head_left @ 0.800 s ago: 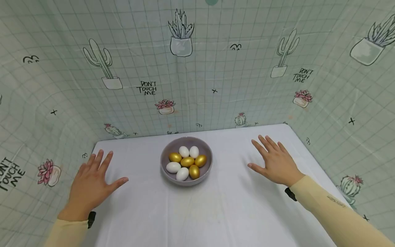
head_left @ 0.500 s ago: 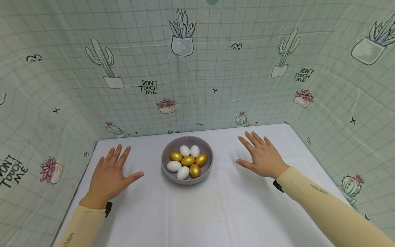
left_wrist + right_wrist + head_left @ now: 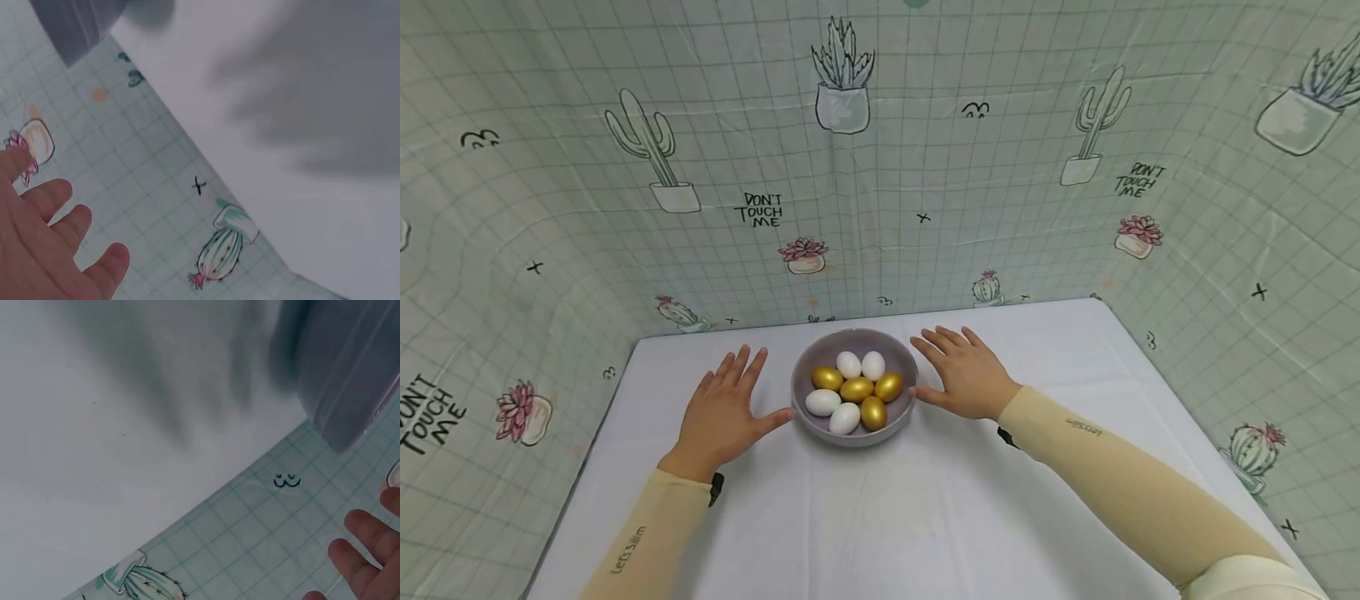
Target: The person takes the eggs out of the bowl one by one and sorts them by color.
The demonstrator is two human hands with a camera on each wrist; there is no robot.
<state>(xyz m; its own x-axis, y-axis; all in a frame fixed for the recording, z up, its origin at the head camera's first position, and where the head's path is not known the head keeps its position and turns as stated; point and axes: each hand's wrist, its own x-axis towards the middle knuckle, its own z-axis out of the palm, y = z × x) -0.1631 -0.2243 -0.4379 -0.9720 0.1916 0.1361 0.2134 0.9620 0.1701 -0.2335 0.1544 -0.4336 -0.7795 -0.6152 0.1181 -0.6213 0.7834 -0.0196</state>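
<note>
A greyish-purple bowl (image 3: 855, 339) sits on the white-covered table, with several white eggs (image 3: 823, 403) and several golden eggs (image 3: 857, 389) in it. On its left is my left hand (image 3: 722, 421), fingers spread, with the thumb tip close by the rim. My right hand (image 3: 967, 377) is on the other side, its fingertips and thumb at the right rim. Whether either hand touches the bowl I cannot tell. Part of the bowl's outer wall shows in the left wrist view (image 3: 81, 25) and in the right wrist view (image 3: 350, 369), with extended fingers below it.
The table (image 3: 880, 525) has a white cloth, and its back edge lies just behind the bowl. Checked fabric (image 3: 895, 167) printed with cacti hangs at the back and both sides.
Both hands have moved inward over the table, the left one rightward and the right one leftward, up to the bowl. The bowl and eggs stay in place.
</note>
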